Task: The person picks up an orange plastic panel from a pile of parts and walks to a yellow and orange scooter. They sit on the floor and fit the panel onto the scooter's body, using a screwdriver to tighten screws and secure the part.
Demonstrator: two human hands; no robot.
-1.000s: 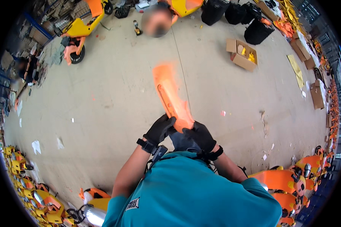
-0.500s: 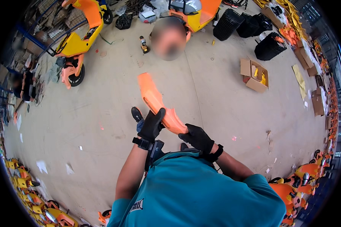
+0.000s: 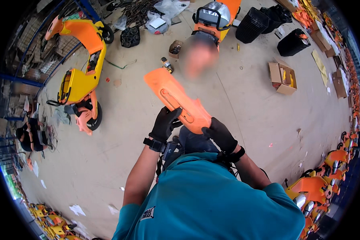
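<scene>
Holding the orange panel (image 3: 178,101), the left hand (image 3: 164,125) grips its left edge, the right hand (image 3: 221,136) its near end (I'd want both firm, without twisting it).

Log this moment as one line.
left hand: holds orange panel; right hand: holds its near end; floor: drill, open cardboard box

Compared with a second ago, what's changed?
The panel has swung its far end left, and its slotted face shows more fully. The drill and upper-left scooter sit lower in view, so the camera's view shifted. Nothing taken or let go: left hand and right hand both still hold the panel.
</scene>
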